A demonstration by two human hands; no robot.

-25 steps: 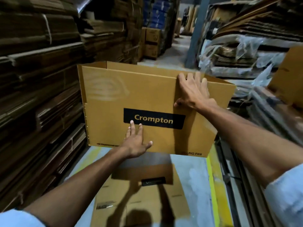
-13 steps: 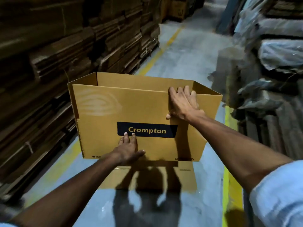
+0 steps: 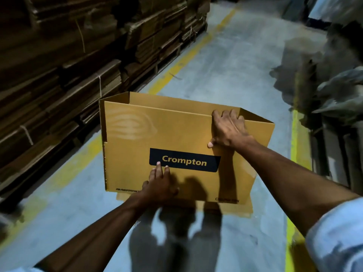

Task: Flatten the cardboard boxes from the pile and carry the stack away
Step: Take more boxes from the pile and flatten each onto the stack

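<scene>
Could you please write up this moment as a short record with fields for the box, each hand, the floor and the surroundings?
Box: open yellow-brown cardboard box with a dark "Crompton" label, still unfolded, over a flat cardboard sheet
Left hand: straight fingers pressed on the near panel below the label
Right hand: fingers hooked over the top edge, thumb on the panel
Floor: grey concrete with yellow lines
Surroundings: stacks of flattened brown cardboard on the left
</scene>
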